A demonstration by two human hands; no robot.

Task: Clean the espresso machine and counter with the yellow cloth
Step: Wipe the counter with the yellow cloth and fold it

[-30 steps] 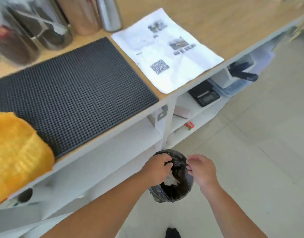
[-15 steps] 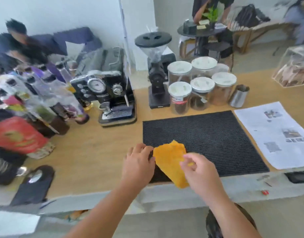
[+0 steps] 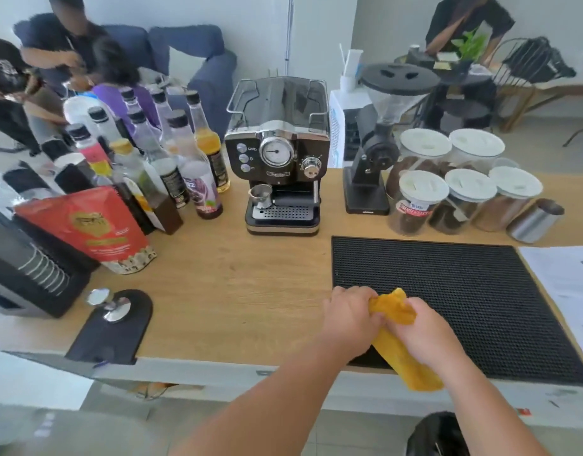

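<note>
Both bare forearms are extended forward from the lower edge of the view and angled toward each other, so the hands are held close together. The left hand (image 3: 349, 319) is seen from the back, knuckles up, with its fingers curled onto the upper end of the yellow cloth (image 3: 407, 368). The right hand (image 3: 423, 332) is likewise turned knuckles up, and the cloth is gripped beneath its curled fingers; the thumbs are hidden.
</note>
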